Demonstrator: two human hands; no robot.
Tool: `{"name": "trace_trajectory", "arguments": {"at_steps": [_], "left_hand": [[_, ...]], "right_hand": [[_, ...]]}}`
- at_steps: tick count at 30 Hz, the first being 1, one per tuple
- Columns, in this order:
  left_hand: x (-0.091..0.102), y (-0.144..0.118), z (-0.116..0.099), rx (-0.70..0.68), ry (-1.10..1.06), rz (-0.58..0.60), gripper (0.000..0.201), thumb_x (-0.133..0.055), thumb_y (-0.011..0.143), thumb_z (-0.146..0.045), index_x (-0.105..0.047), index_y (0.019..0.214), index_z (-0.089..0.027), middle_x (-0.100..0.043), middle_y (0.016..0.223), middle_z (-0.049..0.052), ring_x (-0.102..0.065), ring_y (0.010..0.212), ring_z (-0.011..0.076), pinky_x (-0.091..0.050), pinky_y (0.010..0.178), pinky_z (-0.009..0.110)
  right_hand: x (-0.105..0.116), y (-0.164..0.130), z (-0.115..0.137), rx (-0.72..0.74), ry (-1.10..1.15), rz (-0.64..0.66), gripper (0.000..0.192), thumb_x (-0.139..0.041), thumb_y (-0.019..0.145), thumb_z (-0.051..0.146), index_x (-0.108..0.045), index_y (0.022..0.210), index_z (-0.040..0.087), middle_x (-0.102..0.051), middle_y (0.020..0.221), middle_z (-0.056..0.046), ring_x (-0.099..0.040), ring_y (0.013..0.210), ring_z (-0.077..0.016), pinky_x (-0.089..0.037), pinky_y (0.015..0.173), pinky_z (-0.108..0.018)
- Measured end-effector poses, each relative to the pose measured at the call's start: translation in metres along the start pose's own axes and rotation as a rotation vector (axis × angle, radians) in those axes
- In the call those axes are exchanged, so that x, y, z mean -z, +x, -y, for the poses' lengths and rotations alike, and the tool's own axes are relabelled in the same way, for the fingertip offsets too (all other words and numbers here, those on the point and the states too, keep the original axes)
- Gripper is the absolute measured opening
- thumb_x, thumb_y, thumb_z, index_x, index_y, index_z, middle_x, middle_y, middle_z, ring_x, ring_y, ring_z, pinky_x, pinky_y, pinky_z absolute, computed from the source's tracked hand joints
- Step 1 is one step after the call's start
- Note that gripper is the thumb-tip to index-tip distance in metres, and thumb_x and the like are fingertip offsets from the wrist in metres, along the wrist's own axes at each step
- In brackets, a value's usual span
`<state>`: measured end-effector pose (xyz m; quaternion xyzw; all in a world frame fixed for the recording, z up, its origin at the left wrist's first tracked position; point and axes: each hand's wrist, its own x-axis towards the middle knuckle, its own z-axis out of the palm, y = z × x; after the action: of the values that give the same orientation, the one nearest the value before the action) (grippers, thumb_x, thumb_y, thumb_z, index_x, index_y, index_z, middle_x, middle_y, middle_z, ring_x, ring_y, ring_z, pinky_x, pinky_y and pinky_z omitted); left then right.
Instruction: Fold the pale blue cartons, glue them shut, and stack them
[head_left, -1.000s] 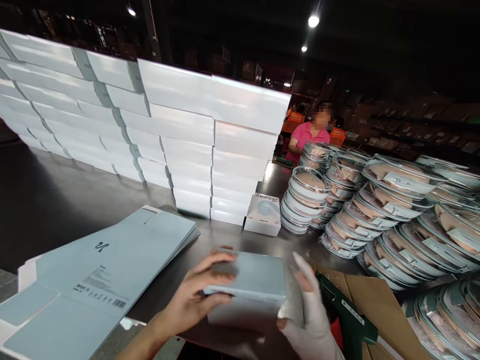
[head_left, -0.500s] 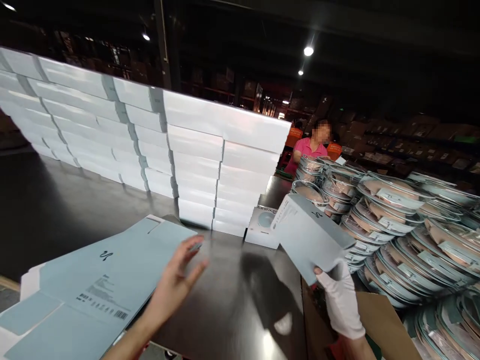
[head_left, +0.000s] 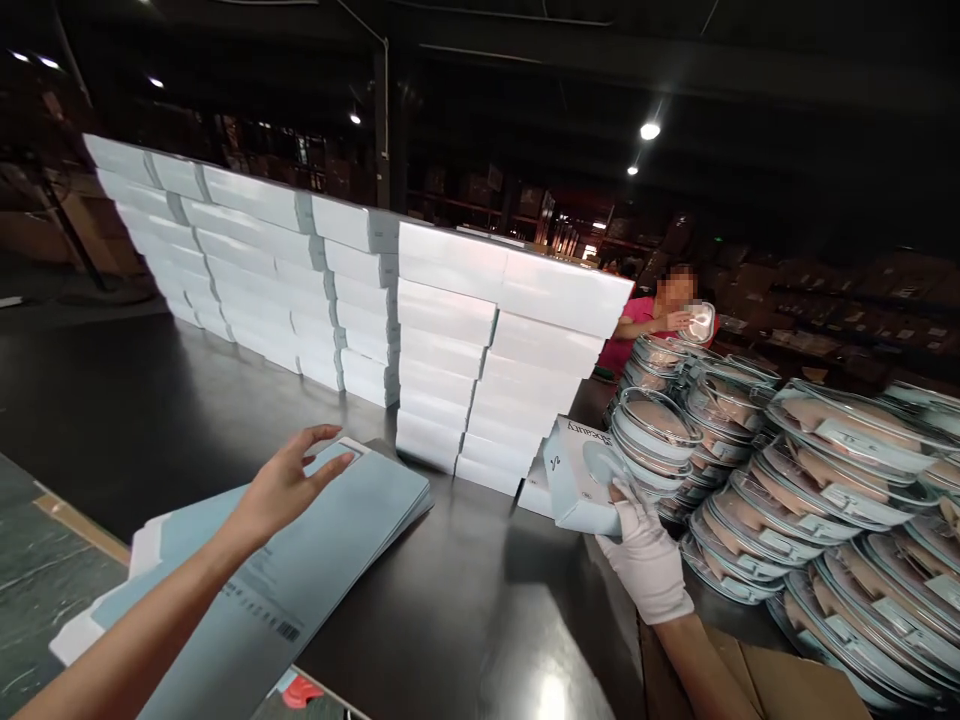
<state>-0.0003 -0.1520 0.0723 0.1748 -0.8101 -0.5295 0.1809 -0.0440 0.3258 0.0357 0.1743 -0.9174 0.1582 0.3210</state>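
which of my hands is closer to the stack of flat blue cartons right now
Left. Your left hand hovers right over the stack of flat blue cartons, fingers spread. Your right hand, gloved, is well off to the right, holding a folded box beside the white box wall.

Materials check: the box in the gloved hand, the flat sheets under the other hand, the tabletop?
Box: looks like printed paperboard, matte pale blue, crisp folded edges. Flat sheets: seemingly the same board, unfolded, barcode printed on. Tabletop: dark, smooth, glossy; it mirrors the lamps, so maybe metal or laminate, can't tell which.
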Motion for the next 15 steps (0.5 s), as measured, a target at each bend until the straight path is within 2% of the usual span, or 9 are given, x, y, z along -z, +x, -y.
{"name": "trace_trajectory", "arguments": {"at_steps": [3,5,9,12,15], "left_hand": [[-0.006,0.023,0.004,0.034,-0.001,0.028,0.043,-0.073,0.080,-0.049,-0.065,0.113,-0.023,-0.067,0.140,0.012,-0.063,0.129,0.0395,-0.054,0.104,0.051],[-0.014,0.038,0.007,0.060,-0.010,0.047,0.035,-0.072,0.090,-0.037,-0.065,0.119,-0.018,-0.066,0.138,0.012,-0.064,0.126,0.0331,-0.052,0.106,0.053],[-0.038,0.066,0.012,0.101,-0.078,0.062,0.033,-0.069,0.098,-0.034,-0.065,0.126,-0.017,-0.066,0.135,0.011,-0.064,0.122,0.0297,-0.052,0.105,0.055],[-0.061,0.092,0.012,0.141,-0.184,0.059,0.033,-0.065,0.101,-0.039,-0.066,0.126,-0.018,-0.067,0.134,0.010,-0.066,0.120,0.0287,-0.054,0.102,0.053],[-0.084,0.118,0.011,0.213,-0.304,0.074,0.037,-0.063,0.101,-0.042,-0.064,0.129,-0.018,-0.067,0.133,0.011,-0.067,0.116,0.0283,-0.056,0.099,0.052]], "right_hand": [[-0.009,0.009,0.002,0.027,-0.060,0.076,0.050,-0.061,0.082,0.009,-0.064,0.132,0.016,-0.063,0.144,-0.021,-0.052,0.140,-0.0435,-0.050,0.108,-0.060],[-0.015,0.018,0.006,0.013,-0.060,0.113,0.051,-0.062,0.079,0.005,-0.065,0.129,0.016,-0.061,0.145,-0.021,-0.050,0.140,-0.0470,-0.048,0.107,-0.064],[-0.033,0.040,0.015,-0.078,0.064,0.113,0.048,-0.064,0.071,0.004,-0.069,0.118,0.013,-0.058,0.147,-0.025,-0.043,0.141,-0.0534,-0.039,0.107,-0.075],[-0.046,0.046,0.013,-0.183,0.256,0.063,0.049,-0.073,0.065,0.015,-0.070,0.114,0.015,-0.063,0.143,-0.022,-0.047,0.139,-0.0494,-0.033,0.116,-0.069],[-0.051,0.036,0.000,-0.413,0.457,-0.118,0.054,-0.075,0.075,0.044,-0.066,0.120,0.016,-0.063,0.140,-0.019,-0.048,0.138,-0.0418,-0.028,0.122,-0.061]]}}
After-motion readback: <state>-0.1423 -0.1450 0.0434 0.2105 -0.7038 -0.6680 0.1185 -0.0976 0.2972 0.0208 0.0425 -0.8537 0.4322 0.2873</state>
